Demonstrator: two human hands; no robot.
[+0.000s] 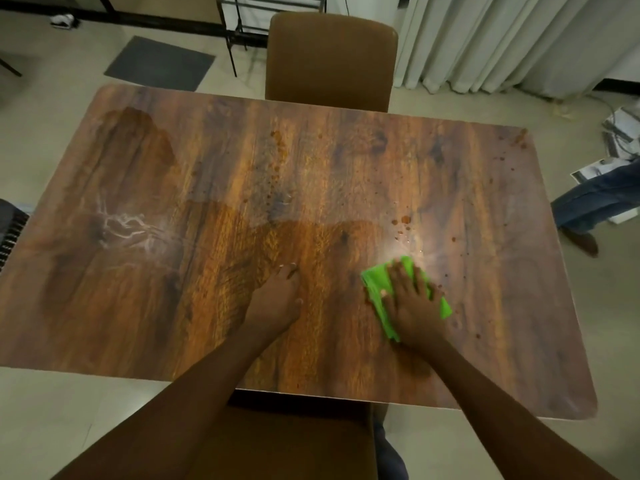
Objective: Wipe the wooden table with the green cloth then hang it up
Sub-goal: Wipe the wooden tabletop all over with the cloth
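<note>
The wooden table [145, 306] fills most of the view. A folded green cloth [375, 282] lies on it right of centre, pressed flat under my right hand [410, 303], whose fingers are spread over it. My left hand [275, 299] rests flat on the bare wood just left of the cloth, holding nothing. Brown droplets [403, 221] dot the wood beyond the cloth and toward the far right corner [519, 138]. A wet sheen covers the far left part and a band across the middle.
A brown chair [330, 60] stands at the table's far side and another chair [284, 441] at the near side below my arms. A person's leg and shoe [585, 206] are at the right. A grey mat [159, 62], a metal rack [273, 8] and curtains [502, 39] lie beyond.
</note>
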